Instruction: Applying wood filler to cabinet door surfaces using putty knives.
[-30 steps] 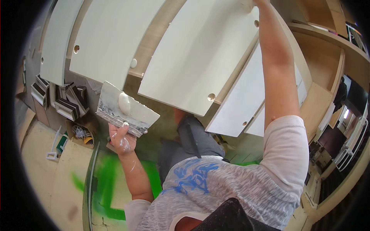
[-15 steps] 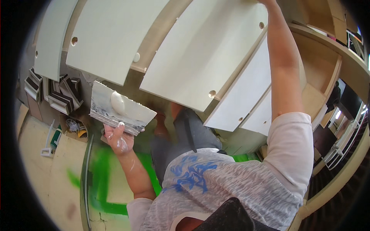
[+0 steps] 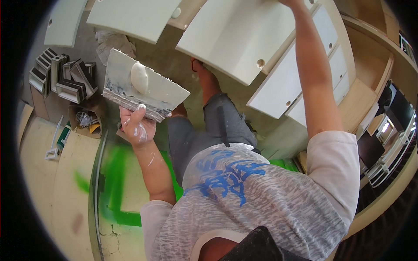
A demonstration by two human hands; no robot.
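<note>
My left hand (image 3: 138, 125) grips the lower edge of a flat putty board (image 3: 114, 78), its thumb over the front and white smears on the skin. Crusted, ragged edges run round the board, and a mound of white putty (image 3: 139, 78) sits on its face. At the top edge of the view, my right hand (image 3: 292, 2) reaches up over a large white panel (image 3: 226, 43) with a round hole near its lower corner. The fingers of that hand are cut off by the picture's edge, so what they hold or touch is hidden.
Narrower white panels (image 3: 283, 87) stand to the right, another white panel (image 3: 130, 17) to the upper left. Several grey-and-white frame pieces (image 3: 72, 89) are stacked at the left, above a cardboard box (image 3: 99, 113) of odds and ends. A green tube (image 3: 64, 135) lies beside it.
My view has shifted, so the panels now appear higher and further right. The putty board stays in my left hand, and my right arm remains stretched up toward the large panel.
</note>
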